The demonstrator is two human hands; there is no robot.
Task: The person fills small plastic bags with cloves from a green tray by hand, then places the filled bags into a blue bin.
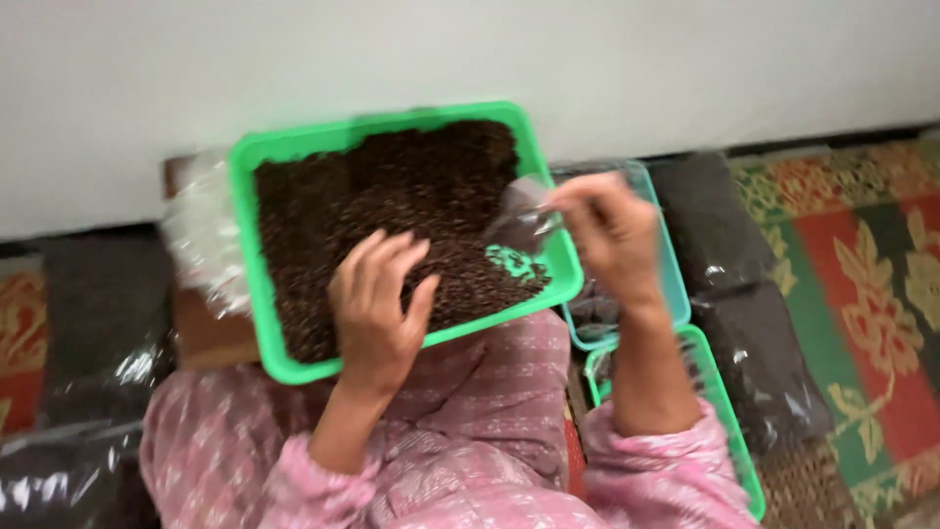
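A seated person in pink patterned clothing balances a bright green rectangular plastic tray (257,157) on the lap, tilted toward the body so its load of small dark brown beans (392,206) sits within easy reach. Sealed clear plastic bags of dark beans (754,353) lie on the floral mat at the right. The left hand (377,304) rests on the beans, fingers (387,257) spread loosely and holding nothing. The right hand (612,230) pinches a small clear plastic scoop (519,223), blurred, over the tray's near corner
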